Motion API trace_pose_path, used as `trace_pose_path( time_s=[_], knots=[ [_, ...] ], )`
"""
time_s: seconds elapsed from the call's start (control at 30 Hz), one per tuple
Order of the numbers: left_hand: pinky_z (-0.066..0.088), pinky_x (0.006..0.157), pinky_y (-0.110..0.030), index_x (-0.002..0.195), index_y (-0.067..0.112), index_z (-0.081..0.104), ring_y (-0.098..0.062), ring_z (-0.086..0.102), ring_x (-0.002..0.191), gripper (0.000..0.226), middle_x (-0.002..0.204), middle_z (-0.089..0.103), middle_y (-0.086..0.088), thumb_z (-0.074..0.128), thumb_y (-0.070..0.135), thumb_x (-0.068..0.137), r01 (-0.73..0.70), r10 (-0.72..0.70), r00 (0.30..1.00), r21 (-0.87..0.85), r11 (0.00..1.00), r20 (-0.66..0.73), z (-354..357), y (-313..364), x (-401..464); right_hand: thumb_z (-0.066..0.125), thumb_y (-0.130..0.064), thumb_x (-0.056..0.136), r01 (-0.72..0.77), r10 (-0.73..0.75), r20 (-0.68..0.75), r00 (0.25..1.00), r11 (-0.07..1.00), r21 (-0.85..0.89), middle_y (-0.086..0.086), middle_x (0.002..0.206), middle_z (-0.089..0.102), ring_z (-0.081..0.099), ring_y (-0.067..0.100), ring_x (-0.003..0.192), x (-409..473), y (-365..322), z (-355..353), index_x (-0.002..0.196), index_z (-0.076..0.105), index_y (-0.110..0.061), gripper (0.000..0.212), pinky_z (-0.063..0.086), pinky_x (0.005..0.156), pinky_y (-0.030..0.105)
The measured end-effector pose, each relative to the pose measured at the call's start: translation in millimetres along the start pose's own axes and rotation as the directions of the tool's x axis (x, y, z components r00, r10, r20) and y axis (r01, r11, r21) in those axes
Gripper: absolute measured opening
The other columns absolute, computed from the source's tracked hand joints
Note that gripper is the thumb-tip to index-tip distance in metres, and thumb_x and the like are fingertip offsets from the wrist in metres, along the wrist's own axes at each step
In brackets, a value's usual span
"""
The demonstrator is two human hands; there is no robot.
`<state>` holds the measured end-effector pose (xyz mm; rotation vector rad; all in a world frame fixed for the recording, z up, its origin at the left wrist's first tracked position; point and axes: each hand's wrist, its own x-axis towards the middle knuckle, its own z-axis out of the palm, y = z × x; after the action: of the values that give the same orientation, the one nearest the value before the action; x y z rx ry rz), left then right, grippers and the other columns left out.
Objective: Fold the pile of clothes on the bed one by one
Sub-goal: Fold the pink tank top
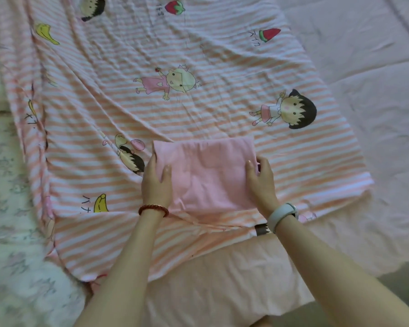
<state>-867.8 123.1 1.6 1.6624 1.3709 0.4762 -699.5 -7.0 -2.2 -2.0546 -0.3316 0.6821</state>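
Note:
A plain pink garment [206, 173], folded into a small rectangle, lies in the middle of the bed on a striped sheet. My left hand [156, 182] grips its left edge, thumb on top and fingers tucked under the side. My right hand [261, 180] grips the right edge the same way. A red bead bracelet is on my left wrist, a pale watch band on my right. No pile of other clothes is in view.
A pink-and-white striped sheet [151, 102] with cartoon girls and fruit prints spreads across the bed, wrinkled. A plain pink bed cover [364, 79] lies to the right and in front, a floral quilt [10, 208] along the left. The bed's front edge is at the bottom right.

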Motion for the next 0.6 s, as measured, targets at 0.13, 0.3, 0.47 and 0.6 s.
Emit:
trace_pose_path(
  time_s=[0.13,0.3,0.47,0.6],
  knots=[
    [0.030,0.101,-0.023,0.138,0.006,0.041,-0.023,0.041,0.129,0.046,0.140,0.045,-0.011,0.051,0.013,0.094,0.069,-0.069,0.998,-0.006,0.998,-0.008,-5,12,-89,0.048,-0.016,0.095,0.000,0.001,-0.043,0.999,1.000,0.021,-0.009,0.090,0.053,0.049,0.002,0.081,-73,15,-55,0.105,0.052,-0.010,0.013,0.034,0.065,0.004],
    [0.035,0.095,-0.025,0.133,0.006,0.047,-0.026,0.048,0.121,0.043,0.132,0.053,-0.011,0.056,0.013,0.091,0.144,-0.145,0.989,0.030,0.989,0.042,11,36,-186,0.046,-0.034,0.083,-0.110,0.114,-0.099,0.989,0.993,0.045,-0.015,0.089,0.055,0.052,-0.002,0.081,-152,52,-130,0.101,0.054,-0.015,0.027,0.035,0.067,0.003],
    [0.040,0.095,-0.030,0.133,0.013,0.049,-0.023,0.050,0.119,0.042,0.129,0.055,-0.005,0.055,0.017,0.091,0.123,-0.144,0.966,0.105,0.987,0.217,73,79,-251,0.051,-0.013,0.094,-0.223,0.246,-0.202,0.948,0.966,0.129,-0.002,0.097,0.056,0.051,0.016,0.092,-185,92,-227,0.104,0.053,-0.015,0.010,0.034,0.078,0.024],
    [0.038,0.095,-0.029,0.134,0.014,0.050,-0.021,0.049,0.117,0.044,0.129,0.055,-0.002,0.056,0.016,0.090,0.036,-0.074,0.958,0.142,0.989,0.277,148,138,-292,0.050,-0.016,0.094,-0.256,0.299,-0.230,0.926,0.946,0.201,-0.005,0.097,0.054,0.050,0.014,0.092,-186,117,-321,0.111,0.052,-0.015,0.017,0.037,0.071,0.021]
  ],
)
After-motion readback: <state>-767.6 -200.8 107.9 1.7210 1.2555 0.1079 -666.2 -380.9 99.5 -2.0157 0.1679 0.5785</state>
